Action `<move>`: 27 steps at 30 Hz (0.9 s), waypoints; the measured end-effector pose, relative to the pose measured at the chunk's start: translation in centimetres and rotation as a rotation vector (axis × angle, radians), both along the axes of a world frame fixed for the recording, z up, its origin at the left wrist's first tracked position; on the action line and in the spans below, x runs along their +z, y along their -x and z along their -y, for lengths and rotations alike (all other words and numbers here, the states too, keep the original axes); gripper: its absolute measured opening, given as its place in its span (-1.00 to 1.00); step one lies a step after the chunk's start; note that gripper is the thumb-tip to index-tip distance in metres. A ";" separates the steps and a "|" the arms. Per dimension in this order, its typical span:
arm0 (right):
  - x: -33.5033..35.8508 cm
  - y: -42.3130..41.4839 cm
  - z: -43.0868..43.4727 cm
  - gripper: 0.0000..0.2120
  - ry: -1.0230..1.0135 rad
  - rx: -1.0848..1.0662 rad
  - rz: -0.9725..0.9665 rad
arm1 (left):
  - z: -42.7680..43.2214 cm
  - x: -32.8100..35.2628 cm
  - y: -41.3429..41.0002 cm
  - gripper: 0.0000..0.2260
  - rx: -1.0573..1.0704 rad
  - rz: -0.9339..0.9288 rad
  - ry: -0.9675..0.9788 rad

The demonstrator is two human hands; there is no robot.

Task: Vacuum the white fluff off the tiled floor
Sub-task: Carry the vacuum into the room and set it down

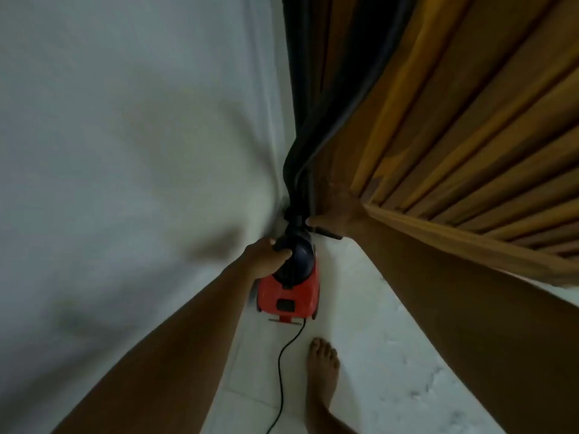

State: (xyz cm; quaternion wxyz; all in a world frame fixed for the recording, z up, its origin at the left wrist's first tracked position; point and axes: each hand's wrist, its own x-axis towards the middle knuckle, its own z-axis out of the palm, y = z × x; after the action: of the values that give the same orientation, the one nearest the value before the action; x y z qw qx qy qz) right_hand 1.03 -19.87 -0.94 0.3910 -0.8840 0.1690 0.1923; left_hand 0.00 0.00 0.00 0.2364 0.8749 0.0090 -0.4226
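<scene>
Both blurry: left hand [266, 257] grips vacuum [289, 291]; right hand [340, 214] fingers indistinct at curtain [445, 145].

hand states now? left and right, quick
Left hand: closed, grip on the dark top of the red vacuum cleaner.
Right hand: at the hose beside the curtain; blurred, cannot tell.

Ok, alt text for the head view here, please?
A person's left hand grips the dark top of a red vacuum cleaner standing on the tiled floor where a white wall meets an orange curtain; the right hand reaches toward its black hose. A bare foot stands beside the cord.
</scene>
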 end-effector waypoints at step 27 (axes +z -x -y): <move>-7.2 -7.8 -0.3 -0.41 -0.189 -0.107 0.265 | 2.7 -16.9 1.7 -0.64 0.357 -0.153 0.268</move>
State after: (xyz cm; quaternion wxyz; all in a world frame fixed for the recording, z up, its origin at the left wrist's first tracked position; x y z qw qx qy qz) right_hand 8.84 -19.58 -8.13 0.5009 -0.8508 0.1439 0.0679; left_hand -1.75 -2.72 -16.85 0.4199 0.7858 0.1255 -0.4365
